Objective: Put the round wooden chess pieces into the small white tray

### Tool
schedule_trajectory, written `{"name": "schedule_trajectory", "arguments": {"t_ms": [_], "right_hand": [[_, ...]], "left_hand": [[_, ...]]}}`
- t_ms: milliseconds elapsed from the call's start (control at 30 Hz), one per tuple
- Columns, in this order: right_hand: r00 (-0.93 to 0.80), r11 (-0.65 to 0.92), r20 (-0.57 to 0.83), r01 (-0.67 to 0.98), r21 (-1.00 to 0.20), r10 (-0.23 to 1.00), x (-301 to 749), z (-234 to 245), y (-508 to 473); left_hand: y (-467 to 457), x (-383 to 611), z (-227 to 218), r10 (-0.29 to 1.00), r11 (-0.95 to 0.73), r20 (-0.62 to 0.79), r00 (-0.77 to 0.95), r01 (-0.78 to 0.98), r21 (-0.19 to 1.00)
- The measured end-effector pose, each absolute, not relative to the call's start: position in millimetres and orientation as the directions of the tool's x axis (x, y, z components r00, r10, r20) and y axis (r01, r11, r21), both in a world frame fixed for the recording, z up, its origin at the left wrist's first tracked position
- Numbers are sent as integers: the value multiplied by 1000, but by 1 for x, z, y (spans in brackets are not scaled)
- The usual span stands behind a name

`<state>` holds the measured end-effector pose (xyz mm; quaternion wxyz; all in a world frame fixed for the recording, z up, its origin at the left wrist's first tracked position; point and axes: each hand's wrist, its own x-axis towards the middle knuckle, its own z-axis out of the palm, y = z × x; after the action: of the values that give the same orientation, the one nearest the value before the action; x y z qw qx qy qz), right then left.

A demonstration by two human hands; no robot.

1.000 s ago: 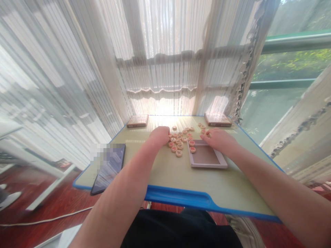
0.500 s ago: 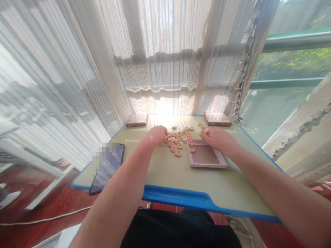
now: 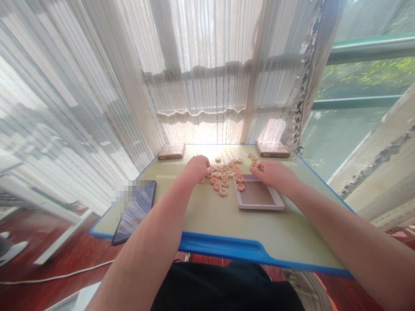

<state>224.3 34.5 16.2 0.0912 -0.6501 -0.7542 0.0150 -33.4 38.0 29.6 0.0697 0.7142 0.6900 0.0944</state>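
Several round wooden chess pieces (image 3: 223, 177) with red and dark characters lie scattered in the middle of the far half of the table (image 3: 210, 216). My left hand (image 3: 197, 166) rests curled at the left edge of the pile, fingers closed over pieces I cannot make out. My right hand (image 3: 274, 172) lies at the far right corner of a shallow white-rimmed tray (image 3: 258, 205), fingers bent over pieces beside it. One piece (image 3: 240, 186) sits at the tray's far left corner.
Two flat wooden boxes stand at the table's far edge, one on the left (image 3: 171, 151), one on the right (image 3: 271, 149). A dark phone (image 3: 136, 209) lies at the left edge. Sheer curtains hang behind. The table has a blue rim (image 3: 227, 248).
My left hand has drawn slightly left and back along the pile's edge. The right hand has barely moved. The view has shifted a little.
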Motion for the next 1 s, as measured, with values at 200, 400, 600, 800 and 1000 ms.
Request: {"name": "schedule_trajectory", "arguments": {"t_ms": [200, 400, 600, 800, 1000], "right_hand": [[-165, 181, 129, 975, -129, 978, 226, 14, 36], [-166, 185, 141, 973, -135, 976, 226, 13, 37], [-164, 182, 139, 975, -126, 977, 225, 15, 34], [-171, 184, 132, 978, -95, 976, 224, 17, 33], [-171, 184, 122, 978, -102, 978, 225, 16, 34]], "left_hand": [[37, -31, 30, 995, -74, 79, 59, 976, 205], [39, -32, 28, 994, -99, 73, 85, 970, 223], [35, -33, 32, 997, -61, 58, 51, 981, 183], [34, -33, 32, 999, -44, -16, 46, 992, 118], [38, -37, 28, 997, -73, 33, 69, 986, 153]]}}
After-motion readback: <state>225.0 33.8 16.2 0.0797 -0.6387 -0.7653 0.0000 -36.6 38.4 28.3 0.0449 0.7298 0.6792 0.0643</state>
